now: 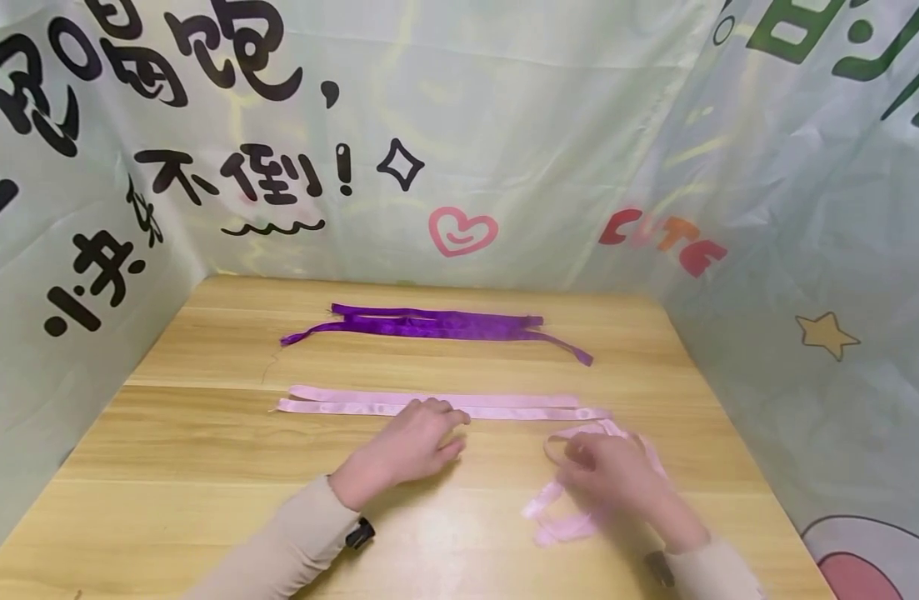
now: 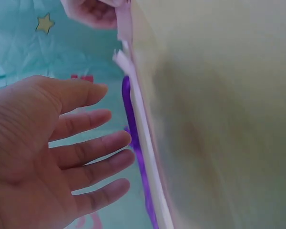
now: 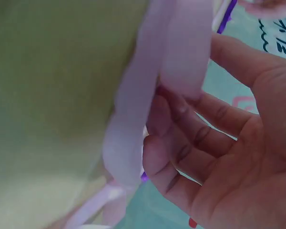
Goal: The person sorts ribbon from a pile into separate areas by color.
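Two pale pink ribbon strips [image 1: 504, 400] lie side by side across the middle of the table. My left hand [image 1: 422, 437] rests over the nearer strip, fingertips right at its edge; in the left wrist view that hand [image 2: 71, 148] has loosely extended fingers and holds nothing. On the right, my right hand [image 1: 616, 475], blurred, pinches a looped length of pink ribbon [image 1: 567, 527] whose end trails on the table. Close up in the right wrist view, the ribbon [image 3: 186, 52] passes between the thumb and the curled fingers [image 3: 157, 155].
Behind the pink strips lies a bundle of purple ribbons [image 1: 444, 325], its loose ends spread to both sides. The wooden table [image 1: 204, 467] is enclosed at the back and sides by a printed cloth [image 1: 549, 167].
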A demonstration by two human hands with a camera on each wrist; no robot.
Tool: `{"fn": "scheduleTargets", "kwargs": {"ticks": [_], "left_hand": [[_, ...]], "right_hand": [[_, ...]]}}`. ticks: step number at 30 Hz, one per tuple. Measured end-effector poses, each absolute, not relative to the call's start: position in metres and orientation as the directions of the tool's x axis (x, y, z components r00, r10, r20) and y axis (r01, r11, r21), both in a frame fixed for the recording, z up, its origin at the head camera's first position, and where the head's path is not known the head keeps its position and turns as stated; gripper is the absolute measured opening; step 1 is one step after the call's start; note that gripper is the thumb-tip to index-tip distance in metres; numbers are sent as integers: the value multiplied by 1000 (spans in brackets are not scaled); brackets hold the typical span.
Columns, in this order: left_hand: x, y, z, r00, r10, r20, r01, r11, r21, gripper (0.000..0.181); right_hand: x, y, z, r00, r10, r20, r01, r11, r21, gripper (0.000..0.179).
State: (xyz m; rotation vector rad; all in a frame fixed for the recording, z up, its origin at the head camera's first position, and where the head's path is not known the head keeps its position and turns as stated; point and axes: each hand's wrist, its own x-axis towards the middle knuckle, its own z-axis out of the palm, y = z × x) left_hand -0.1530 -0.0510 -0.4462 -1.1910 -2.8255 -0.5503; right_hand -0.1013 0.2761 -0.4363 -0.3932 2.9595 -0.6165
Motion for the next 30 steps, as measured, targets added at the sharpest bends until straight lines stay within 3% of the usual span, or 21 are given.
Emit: {"fn": "scheduleTargets", "kwargs": {"ticks": [6, 12, 19, 24, 30], "left_hand": [[-146, -22, -449, -662, 742, 105, 735, 616, 282, 37], [-138, -3, -451, -608, 790, 81, 777, 571, 265, 38], [-130, 12, -451, -559, 825, 83, 808, 519, 278, 43], [-127, 18, -455, -539, 836, 104, 823, 496, 277, 45], [-127, 19, -457, -519, 851, 84, 812, 460, 359, 50]], "right_hand": [[-95, 267, -442, -946, -312, -87, -243, 862, -446, 14], [-90, 258, -441, -882, -463, -90, -328, 740, -588, 19], [-88, 251, -439, -796, -604, 42, -478, 584, -656, 10], [-90, 255, -439, -771, -633, 75, -499, 526, -689, 10], [-89, 260, -438, -746, -659, 97, -535, 506, -677, 13]]}}
